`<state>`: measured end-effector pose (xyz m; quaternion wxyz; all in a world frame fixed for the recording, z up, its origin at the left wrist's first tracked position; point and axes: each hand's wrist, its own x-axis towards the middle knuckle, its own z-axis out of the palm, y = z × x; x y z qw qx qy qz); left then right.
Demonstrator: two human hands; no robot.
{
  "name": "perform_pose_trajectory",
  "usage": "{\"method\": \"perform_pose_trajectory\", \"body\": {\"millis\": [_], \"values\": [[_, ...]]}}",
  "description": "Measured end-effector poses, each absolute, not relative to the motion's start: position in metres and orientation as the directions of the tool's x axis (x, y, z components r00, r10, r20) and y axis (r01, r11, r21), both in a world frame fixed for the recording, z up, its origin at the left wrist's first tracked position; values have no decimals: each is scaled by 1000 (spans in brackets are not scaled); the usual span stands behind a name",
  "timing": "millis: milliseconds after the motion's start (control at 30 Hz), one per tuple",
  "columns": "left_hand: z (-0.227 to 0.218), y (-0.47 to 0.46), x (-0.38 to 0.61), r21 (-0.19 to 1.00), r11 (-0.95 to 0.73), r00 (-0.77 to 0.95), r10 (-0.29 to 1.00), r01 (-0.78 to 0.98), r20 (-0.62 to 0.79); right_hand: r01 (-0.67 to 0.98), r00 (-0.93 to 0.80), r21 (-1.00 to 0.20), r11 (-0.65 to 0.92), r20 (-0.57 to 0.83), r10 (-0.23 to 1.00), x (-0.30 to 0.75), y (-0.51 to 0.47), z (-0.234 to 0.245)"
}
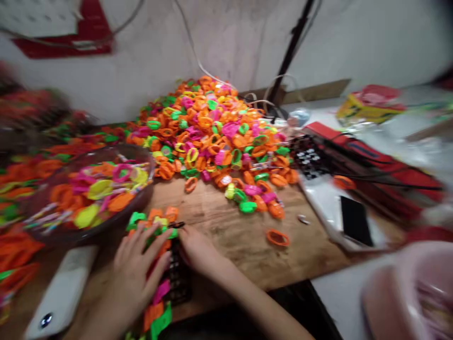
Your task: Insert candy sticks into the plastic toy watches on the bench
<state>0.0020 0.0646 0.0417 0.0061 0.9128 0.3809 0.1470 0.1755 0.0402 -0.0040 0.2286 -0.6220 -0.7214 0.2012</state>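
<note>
Black grid [181, 278], surface's [219, 212] near edge | left hand [137, 264] spread over pieces [156, 215] | right hand [198, 248] narrow, hold unclear — best press evenly

The heaped pieces [212, 127] look like glossy plastic, the bowl [143, 197] shiny clear plastic, the tub [385, 293] smooth plastic; the tabletop [230, 250] is wood (grain showing, faintly glossy), the wall [240, 38] matt.

No lettering, brand or number can be read — the dark marks on the yellow box [348, 109] are too blurred, and the grey spots on the white sheet [53, 29] on the wall — likewise illegible.
</note>
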Motion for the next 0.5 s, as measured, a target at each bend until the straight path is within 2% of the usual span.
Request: {"method": "perform_pose_trajectory", "body": {"millis": [67,100,133,200,267,333,367,433,500], "values": [[31,82,-3,143,-716,656,688,683,311,734,-88,-657,169,155,984,217,30,0],[26,91,-5,166,-711,639,692,683,336,700,-2,-700,140,194,981,243,21,2],[23,99,-7,188,-711,627,691,677,359,685,146,-726,61,219,965,272,12,3],[23,105,-9,174,-718,612,675,674,413,713,503,-650,-262,215,837,330,-7,3],[32,95,-2,48,-695,586,640,718,497,679,638,-606,-414,209,741,381,-19,-3],[43,69,21,-85,-628,544,588,773,599,658,675,-573,-489,161,720,415,-19,-14],[47,53,39,-102,-641,545,544,760,638,655,676,-557,-510,130,725,424,-16,-19],[46,22,88,39,-759,614,554,650,563,657,672,-518,-548,74,737,433,-7,-28],[34,6,145,237,-777,659,623,583,421,664,672,-469,-582,33,740,432,2,-33]]}}
